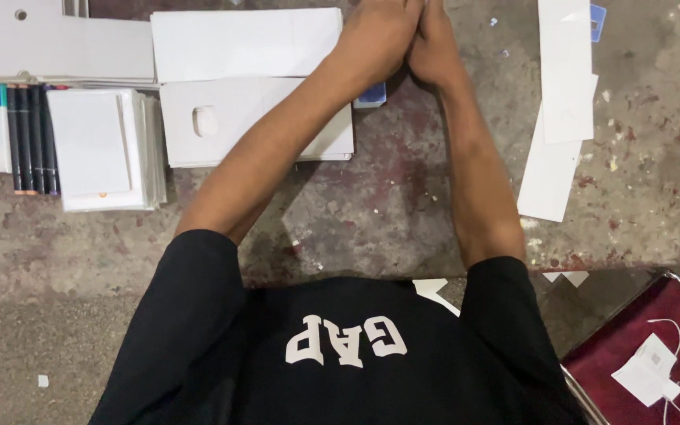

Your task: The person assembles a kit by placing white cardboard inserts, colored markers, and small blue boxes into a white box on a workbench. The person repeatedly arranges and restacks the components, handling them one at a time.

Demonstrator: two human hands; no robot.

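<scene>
Card stacks (pixel 257 118) lie under my joined left hand (pixel 375 35) and right hand (pixel 434 39); fingers out of frame, grip unknown. Forearms risk nudging the sheets askew.

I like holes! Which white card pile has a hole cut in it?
The pile under the left forearm: its top sheet shows an oval cutout; neighbouring piles look plain.

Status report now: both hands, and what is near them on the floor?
Left hand and right hand pressed together at top edge, fingers cut off. Nearest: small blue card on white cardboard sheets. Whether anything is held cannot be told.
</scene>
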